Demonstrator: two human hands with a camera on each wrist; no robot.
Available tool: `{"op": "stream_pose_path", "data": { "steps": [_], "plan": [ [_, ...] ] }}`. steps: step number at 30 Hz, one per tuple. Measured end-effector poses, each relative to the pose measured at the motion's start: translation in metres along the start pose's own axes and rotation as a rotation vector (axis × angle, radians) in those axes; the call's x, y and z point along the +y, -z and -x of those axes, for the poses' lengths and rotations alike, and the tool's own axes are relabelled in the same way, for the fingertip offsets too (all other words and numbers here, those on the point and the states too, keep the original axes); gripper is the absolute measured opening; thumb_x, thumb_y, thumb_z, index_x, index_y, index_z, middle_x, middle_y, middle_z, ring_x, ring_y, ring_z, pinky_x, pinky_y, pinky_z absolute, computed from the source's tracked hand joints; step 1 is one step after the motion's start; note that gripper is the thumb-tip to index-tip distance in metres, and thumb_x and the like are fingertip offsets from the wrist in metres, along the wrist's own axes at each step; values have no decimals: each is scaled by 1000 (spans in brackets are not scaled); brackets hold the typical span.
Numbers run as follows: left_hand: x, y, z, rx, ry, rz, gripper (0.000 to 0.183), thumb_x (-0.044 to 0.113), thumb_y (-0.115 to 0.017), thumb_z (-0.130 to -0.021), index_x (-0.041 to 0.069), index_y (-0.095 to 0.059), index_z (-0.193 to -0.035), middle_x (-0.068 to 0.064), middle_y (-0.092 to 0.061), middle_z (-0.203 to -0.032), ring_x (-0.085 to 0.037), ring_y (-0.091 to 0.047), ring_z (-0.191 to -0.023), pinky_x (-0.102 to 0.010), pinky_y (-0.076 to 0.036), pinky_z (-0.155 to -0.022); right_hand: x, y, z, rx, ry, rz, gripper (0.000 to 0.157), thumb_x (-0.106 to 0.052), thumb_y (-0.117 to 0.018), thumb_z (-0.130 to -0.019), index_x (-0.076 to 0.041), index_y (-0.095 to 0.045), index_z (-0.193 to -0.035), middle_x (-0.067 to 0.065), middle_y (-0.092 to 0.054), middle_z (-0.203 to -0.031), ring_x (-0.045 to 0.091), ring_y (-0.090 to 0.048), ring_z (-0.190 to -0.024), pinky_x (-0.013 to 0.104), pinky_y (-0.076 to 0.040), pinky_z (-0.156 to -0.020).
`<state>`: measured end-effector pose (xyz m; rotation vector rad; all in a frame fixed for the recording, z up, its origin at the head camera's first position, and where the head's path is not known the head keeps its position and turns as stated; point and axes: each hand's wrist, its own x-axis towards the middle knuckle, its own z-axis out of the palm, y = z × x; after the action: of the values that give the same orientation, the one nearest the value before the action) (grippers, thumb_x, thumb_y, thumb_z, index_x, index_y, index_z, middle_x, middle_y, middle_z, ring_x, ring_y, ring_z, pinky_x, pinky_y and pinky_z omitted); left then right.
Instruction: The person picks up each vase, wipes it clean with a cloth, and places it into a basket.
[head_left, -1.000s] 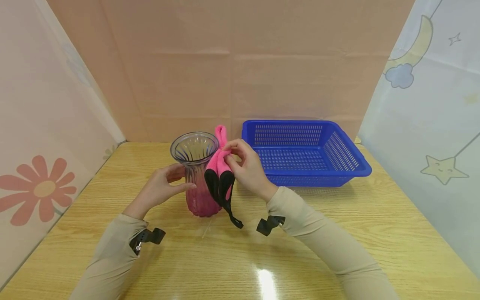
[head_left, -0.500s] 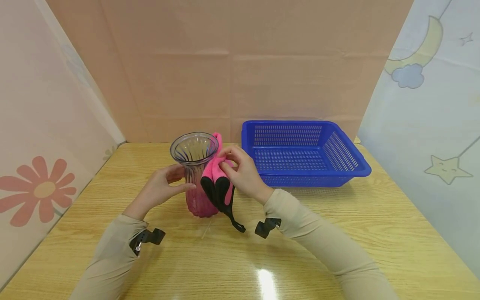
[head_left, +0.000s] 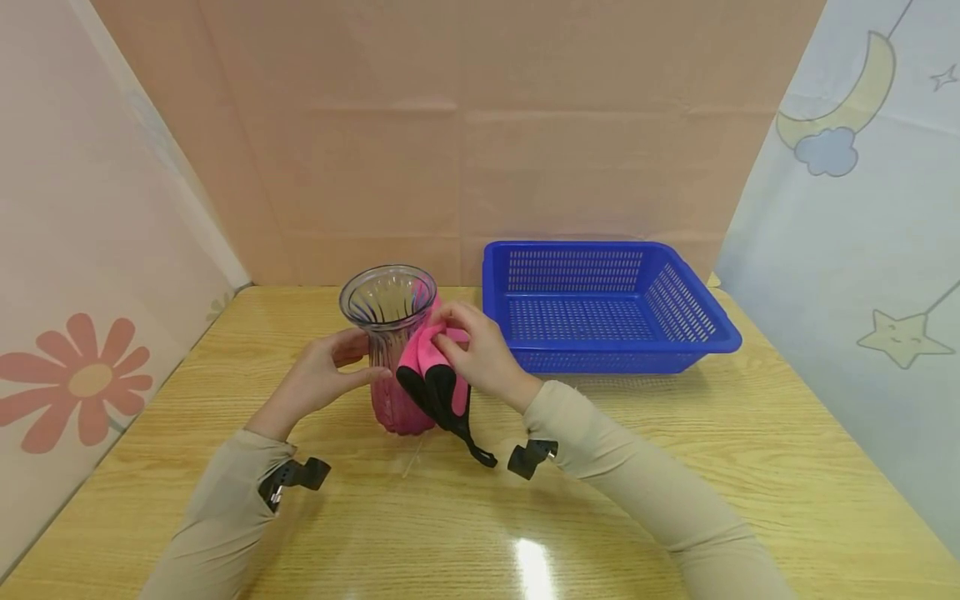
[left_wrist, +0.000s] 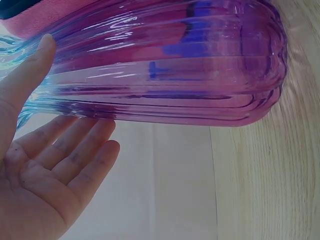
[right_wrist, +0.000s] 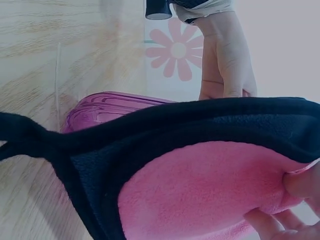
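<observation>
A ribbed glass vase, clear at its flared rim and purple-pink below, stands upright on the table. My left hand holds its neck from the left, thumb across the near side and fingers around the far side. On the vase's right, my right hand pinches a bunched pink cloth with black edging and a black hanging loop. The cloth overlaps the vase's side, and its upper end shows through the glass rim. In the right wrist view, the thumb and fingertips grip the pink middle of the cloth.
A blue perforated plastic basket sits at the back right, close beyond my right hand. A thin clear strip lies on the wooden table in front of the vase. An orange-beige backdrop rises behind.
My right hand has moved down and slightly left with the cloth, whose top end has dropped behind the vase's rim. The left hand and the vase have stayed put.
</observation>
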<state>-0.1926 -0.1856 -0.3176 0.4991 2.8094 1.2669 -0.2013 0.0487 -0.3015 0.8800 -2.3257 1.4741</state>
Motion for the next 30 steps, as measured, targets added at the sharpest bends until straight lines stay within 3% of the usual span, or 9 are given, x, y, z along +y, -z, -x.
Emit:
{"op": "stream_pose_path", "data": {
  "steps": [12,19,30],
  "plan": [
    [2,0,1,4,-11,3,66,33,-71,-82,0,-47,-134,-22,-56,-129,-38,-55,-119,-51,-45,-101,8,-2,4,-9,31,66,9,5,-61,-83,-1,-58,-89,16,-62,-98,29,-59,-102,43,-57,-85],
    [0,-1,-1,9,1,2,69,35,-73,-80,2,-47,-134,-20,-57,-129,-36,-56,-119,-49,-46,-101,11,-2,6,-15,46,74,6,2,-61,-85,-2,-58,-88,13,-62,-96,25,-58,-100,34,-58,-84],
    [-1,-1,-2,3,6,10,70,37,-72,-80,2,-46,-134,-20,-56,-130,-36,-54,-120,-49,-46,-102,16,-4,10,-46,32,81,9,5,-61,-85,-2,-56,-89,14,-60,-96,26,-59,-101,35,-57,-87]
  ]
}}
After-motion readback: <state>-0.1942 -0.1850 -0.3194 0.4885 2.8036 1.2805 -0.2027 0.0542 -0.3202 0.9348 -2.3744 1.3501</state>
